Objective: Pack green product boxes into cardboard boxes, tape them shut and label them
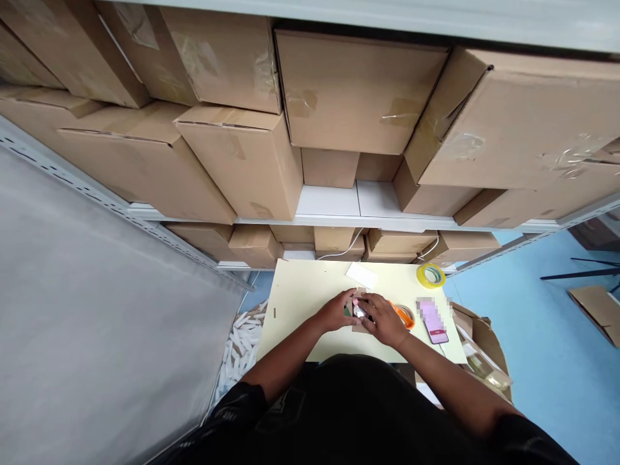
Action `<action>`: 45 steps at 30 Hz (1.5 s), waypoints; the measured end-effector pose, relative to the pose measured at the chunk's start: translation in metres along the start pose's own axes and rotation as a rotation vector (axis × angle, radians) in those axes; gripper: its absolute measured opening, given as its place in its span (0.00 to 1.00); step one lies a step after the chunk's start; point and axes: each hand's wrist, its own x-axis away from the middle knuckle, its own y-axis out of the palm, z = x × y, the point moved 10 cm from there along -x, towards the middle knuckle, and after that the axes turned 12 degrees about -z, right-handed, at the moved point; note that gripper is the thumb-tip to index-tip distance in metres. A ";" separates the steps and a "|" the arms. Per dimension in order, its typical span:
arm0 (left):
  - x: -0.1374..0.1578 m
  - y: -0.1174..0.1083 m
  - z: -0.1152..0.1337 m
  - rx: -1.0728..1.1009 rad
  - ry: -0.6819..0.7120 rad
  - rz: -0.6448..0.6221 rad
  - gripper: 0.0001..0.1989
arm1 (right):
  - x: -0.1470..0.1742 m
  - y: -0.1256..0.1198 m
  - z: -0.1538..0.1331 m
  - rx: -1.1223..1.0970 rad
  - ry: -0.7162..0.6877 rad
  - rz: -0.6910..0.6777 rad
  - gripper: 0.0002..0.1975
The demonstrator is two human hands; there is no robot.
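Many narrow white pieces (245,339) lie heaped at the far left, just beside a pale cream, flat-topped table (295,290). Over the table's middle, the left hand (335,312) comes in from the left, thumb and fingers curved around the near side of a small, shiny, silvery item with a pink spot (359,310). That item sits between the two hands, above a flat brown cardboard piece (359,328); its full shape is hidden. It looks light and probably stiff, and the glossy face may be slippery and quick to mark, so opposite edges seem the better hold, with cardboard supporting it from below. A plain white rectangular card (361,275) lies beyond, apart from the fingers. The right hand (385,318) bends its fingers over the item's right side; whether either hand pinches firmly or merely rests there, I cannot tell. Just beside that hand is a bright orange tape dispenser (401,313), then a round yellow tape roll (431,276), a phone with a pink screen (433,320) nearer the body, and an open brown cardboard box (491,342) beside the table.
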 end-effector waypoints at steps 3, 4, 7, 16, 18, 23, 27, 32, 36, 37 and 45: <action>0.009 -0.001 -0.006 0.023 -0.039 0.092 0.49 | 0.012 0.008 0.013 -0.135 0.090 0.097 0.20; 0.013 -0.002 -0.008 0.025 -0.056 0.133 0.47 | 0.016 0.007 0.022 -0.194 0.150 0.154 0.20; 0.023 -0.003 -0.009 0.000 -0.109 0.245 0.38 | 0.030 0.015 0.050 -0.396 0.344 0.253 0.17; 0.024 0.008 0.034 -0.491 0.078 0.210 0.15 | 0.034 0.045 0.065 -0.592 0.494 0.166 0.12; 0.024 0.007 0.037 -0.602 0.079 0.199 0.13 | 0.035 0.047 0.065 -0.619 0.463 0.113 0.12; 0.012 0.001 0.046 -0.622 0.053 0.121 0.12 | 0.051 0.048 0.054 -0.534 0.235 -0.007 0.35; -0.003 -0.007 0.044 -0.403 -0.029 0.029 0.11 | 0.053 0.051 0.049 -0.468 0.187 -0.037 0.44; -0.010 -0.012 0.030 -0.174 -0.113 0.013 0.32 | 0.039 0.048 0.064 -0.598 0.399 0.103 0.19; -0.009 -0.014 0.027 -0.104 -0.068 0.017 0.34 | 0.029 0.048 0.065 -0.672 0.442 0.130 0.16; -0.008 -0.014 0.027 -0.097 -0.052 0.002 0.31 | 0.029 0.048 0.065 -0.674 0.446 0.131 0.16; -0.005 -0.013 0.039 -0.229 0.012 0.040 0.10 | 0.031 0.046 0.060 -0.635 0.429 0.120 0.16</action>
